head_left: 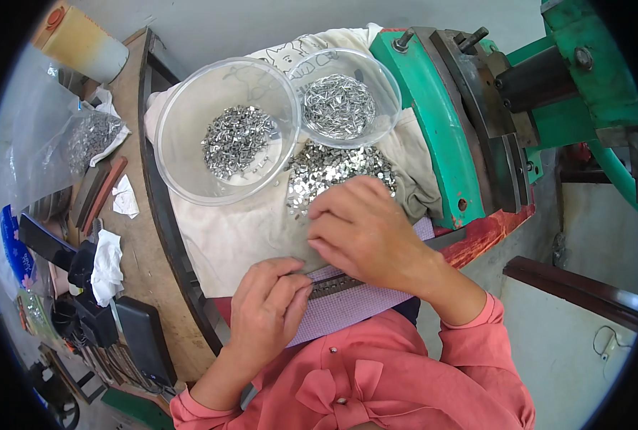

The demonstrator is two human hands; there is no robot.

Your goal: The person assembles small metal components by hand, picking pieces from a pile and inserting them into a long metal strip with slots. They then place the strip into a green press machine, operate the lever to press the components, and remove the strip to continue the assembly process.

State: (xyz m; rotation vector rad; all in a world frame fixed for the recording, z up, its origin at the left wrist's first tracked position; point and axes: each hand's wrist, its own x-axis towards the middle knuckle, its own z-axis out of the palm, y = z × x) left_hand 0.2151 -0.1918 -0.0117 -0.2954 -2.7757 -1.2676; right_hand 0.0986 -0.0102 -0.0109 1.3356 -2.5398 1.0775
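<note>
A dark slotted metal strip (337, 284) lies across a purple checked cloth (333, 315) just in front of me. My left hand (267, 308) is at the strip's left end, fingers curled and thumb tip pressed in close, covering that end. Over the strip and the front of a pile of small shiny metal pieces (319, 172) is my right hand (365, 233). Its fingers are bent toward the thumb; whatever lies between their tips is too small or hidden to make out.
Behind the pile stand a large clear tub (165, 165) and a smaller clear tub (391, 79), both holding small metal parts. A green machine (426, 129) borders the work cloth on the right. At left, a wooden bench (143, 265) carries tools, tissues and a bag of metal pieces (93, 136).
</note>
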